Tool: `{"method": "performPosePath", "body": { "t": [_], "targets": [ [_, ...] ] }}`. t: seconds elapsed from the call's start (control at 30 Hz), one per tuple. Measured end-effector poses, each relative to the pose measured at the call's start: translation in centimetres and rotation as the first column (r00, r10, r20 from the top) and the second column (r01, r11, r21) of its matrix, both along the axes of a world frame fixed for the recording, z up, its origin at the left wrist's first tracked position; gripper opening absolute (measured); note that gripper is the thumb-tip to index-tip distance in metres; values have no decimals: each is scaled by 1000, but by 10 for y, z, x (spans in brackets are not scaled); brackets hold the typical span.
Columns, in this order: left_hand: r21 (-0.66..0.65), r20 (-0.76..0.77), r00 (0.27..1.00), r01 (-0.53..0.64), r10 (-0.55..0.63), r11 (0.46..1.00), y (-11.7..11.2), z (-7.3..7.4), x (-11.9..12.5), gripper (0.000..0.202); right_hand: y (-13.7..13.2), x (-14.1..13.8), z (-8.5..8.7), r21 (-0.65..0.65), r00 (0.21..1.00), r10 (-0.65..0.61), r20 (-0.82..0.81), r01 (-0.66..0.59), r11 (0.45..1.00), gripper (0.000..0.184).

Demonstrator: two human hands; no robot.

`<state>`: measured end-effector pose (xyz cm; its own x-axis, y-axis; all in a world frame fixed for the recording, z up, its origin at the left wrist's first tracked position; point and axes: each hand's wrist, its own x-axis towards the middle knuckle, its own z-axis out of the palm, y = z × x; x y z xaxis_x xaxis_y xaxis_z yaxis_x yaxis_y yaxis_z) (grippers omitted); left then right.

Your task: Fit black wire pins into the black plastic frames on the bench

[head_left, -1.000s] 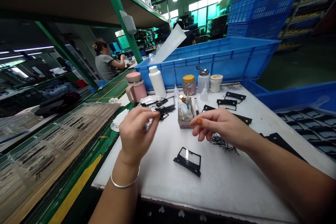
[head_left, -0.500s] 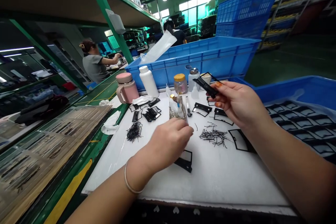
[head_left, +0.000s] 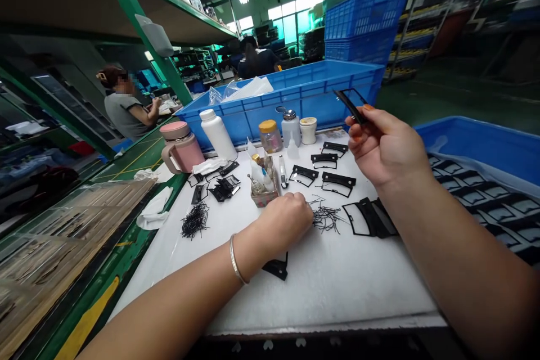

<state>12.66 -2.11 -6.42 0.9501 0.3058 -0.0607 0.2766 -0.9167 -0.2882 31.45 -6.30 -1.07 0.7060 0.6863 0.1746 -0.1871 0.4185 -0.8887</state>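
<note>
My right hand (head_left: 390, 149) is raised over the right side of the white work surface. Its thumb and fingers grip a small black plastic frame (head_left: 351, 106), tilted up. Low over the surface, my left hand (head_left: 287, 224) is closed, knuckles up, at the left edge of a loose pile of thin black strips (head_left: 328, 218); its fingertips are hidden, so what they hold does not show. Partly behind my left forearm lies another black frame (head_left: 278, 267). Several more black frames (head_left: 338, 181) lie beyond the pile, and larger ones (head_left: 371, 218) sit beside my right forearm.
A second strip pile (head_left: 194, 220) lies left. Behind stand a small box of bottles (head_left: 265, 198), a pink mug (head_left: 185, 152), a white bottle (head_left: 219, 135) and a yellow-lidded jar (head_left: 270, 136). A blue crate (head_left: 270, 112) borders the back; a blue bin (head_left: 485, 140) stands right. Two people work beyond.
My left hand has moved right across the surface to the strip pile. My right hand has turned, tilting the black frame differently. The whole view has swung a little to the right.
</note>
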Motion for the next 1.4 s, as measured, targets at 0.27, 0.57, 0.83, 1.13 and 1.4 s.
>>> {"method": "performPosePath", "body": {
  "t": [0.27,0.57,0.83,1.13,1.4],
  "targets": [
    [31,194,980,31,-37,999,-6,13,-11,17,-10,14,10,9,995,-83,63,82,997,7],
    [-55,47,998,-46,48,997,6,2,-5,19,-6,5,6,22,998,-43,54,42,999,5],
    [-29,112,994,-3,6,1000,8,-2,-7,14,-5,-5,7,46,997,28,-66,-25,999,6],
    [42,128,991,18,-23,999,4,-3,-2,14,-4,-6,5,85,990,68,-127,-58,995,12],
    [-45,321,947,17,-2,999,2,10,-17,10,0,-9,1,114,995,64,-78,-55,992,13]
  ]
}}
